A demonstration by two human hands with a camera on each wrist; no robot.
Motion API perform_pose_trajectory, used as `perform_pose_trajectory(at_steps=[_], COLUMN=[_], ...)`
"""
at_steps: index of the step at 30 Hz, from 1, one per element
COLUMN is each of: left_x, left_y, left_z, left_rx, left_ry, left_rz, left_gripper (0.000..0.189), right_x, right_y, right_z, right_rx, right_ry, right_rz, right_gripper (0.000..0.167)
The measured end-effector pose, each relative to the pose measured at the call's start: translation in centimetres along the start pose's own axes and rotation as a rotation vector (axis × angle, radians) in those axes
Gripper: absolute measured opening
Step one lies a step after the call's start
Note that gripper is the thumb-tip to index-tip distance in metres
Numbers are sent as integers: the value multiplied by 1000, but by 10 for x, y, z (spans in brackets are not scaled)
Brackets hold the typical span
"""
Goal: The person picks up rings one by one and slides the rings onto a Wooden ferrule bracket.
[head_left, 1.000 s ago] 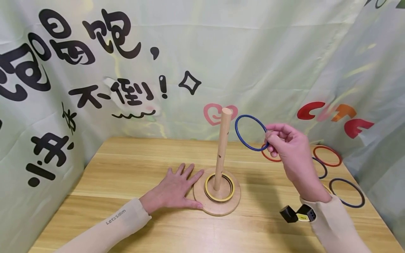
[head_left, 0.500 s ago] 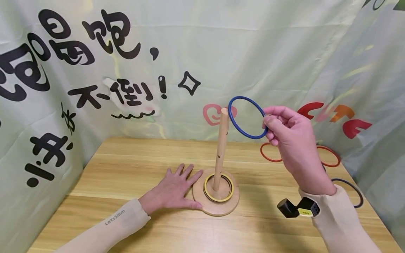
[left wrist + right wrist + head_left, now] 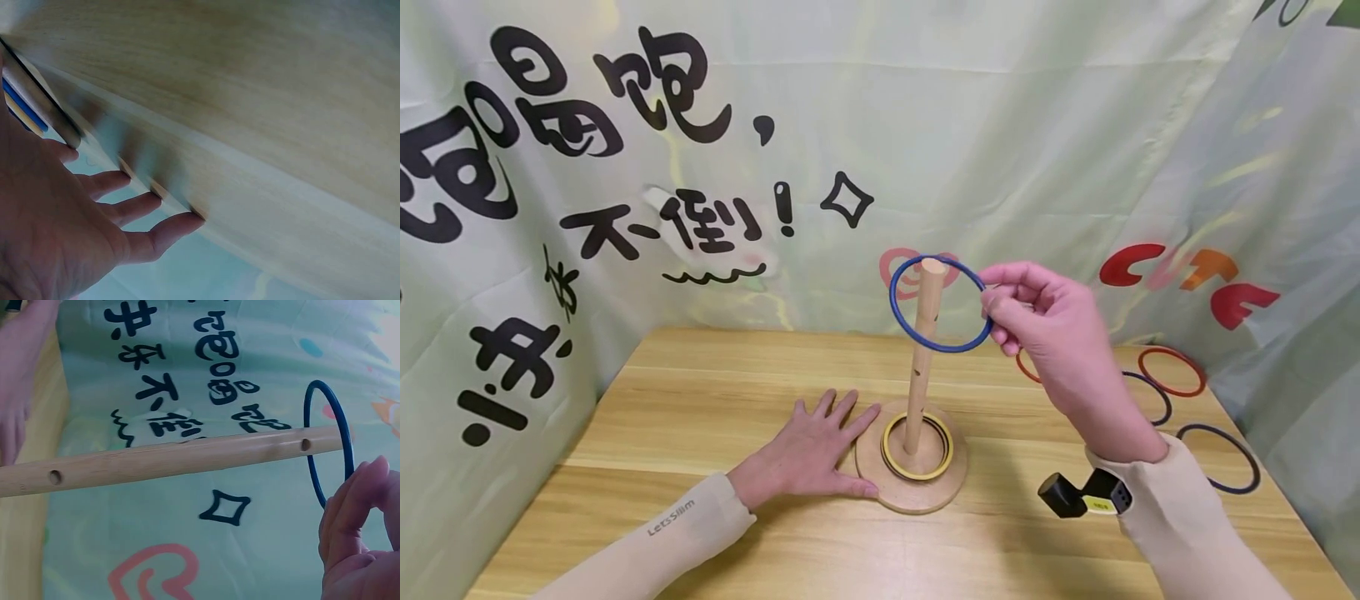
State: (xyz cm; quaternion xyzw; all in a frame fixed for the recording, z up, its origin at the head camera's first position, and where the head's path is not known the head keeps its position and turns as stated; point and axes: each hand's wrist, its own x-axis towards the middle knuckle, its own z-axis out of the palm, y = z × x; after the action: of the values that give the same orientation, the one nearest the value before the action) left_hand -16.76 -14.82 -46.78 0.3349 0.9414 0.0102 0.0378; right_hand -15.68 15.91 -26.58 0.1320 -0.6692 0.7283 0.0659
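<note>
My right hand [image 3: 1052, 333] pinches a blue ring [image 3: 951, 349] between thumb and fingers, holding it by its right side. The ring is tilted and encircles the top of an upright wooden post [image 3: 922, 367]; in the right wrist view the post's end lies inside the blue ring [image 3: 347, 434]. A round wooden base [image 3: 951, 492] carries the post. Around the post's foot lies a yellow ring [image 3: 917, 477], with a dark ring showing beneath it. My left hand [image 3: 808, 454] is spread flat on the table, thumb and forefinger touching the base's left edge.
On the table's right side lie a red ring [image 3: 1204, 382] and a dark blue ring [image 3: 1257, 471]. Another blue ring [image 3: 1168, 408] and a second red ring [image 3: 1021, 367] are partly hidden by my right hand and forearm. A printed cloth [image 3: 1037, 150] hangs behind the table [image 3: 700, 375].
My right hand has carried the blue ring up and leftward, then slightly down, from beside the post to around its top. My left hand has stayed in place.
</note>
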Motion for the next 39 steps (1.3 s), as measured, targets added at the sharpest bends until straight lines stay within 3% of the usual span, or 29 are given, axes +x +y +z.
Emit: perform_pose_trajectory(at_steps=[9, 22, 32, 39], left_x=[0, -1, 0, 0], left_y=[2, 1, 1, 1], left_z=[0, -1, -1, 0], left_rx=[-5, -7, -7, 5], left_ry=[-4, 0, -7, -2], left_rz=[-3, -11, -11, -11], left_gripper=[118, 120, 119, 120], right_x=[-7, -24, -41, -50], right_y=[36, 89, 127, 142], right_z=[2, 2, -2, -4], right_rx=[-97, -174, -295, -359], right_ry=[-69, -92, -110, -108], right_rz=[108, 232, 258, 299], right_gripper=[18, 24, 23, 26])
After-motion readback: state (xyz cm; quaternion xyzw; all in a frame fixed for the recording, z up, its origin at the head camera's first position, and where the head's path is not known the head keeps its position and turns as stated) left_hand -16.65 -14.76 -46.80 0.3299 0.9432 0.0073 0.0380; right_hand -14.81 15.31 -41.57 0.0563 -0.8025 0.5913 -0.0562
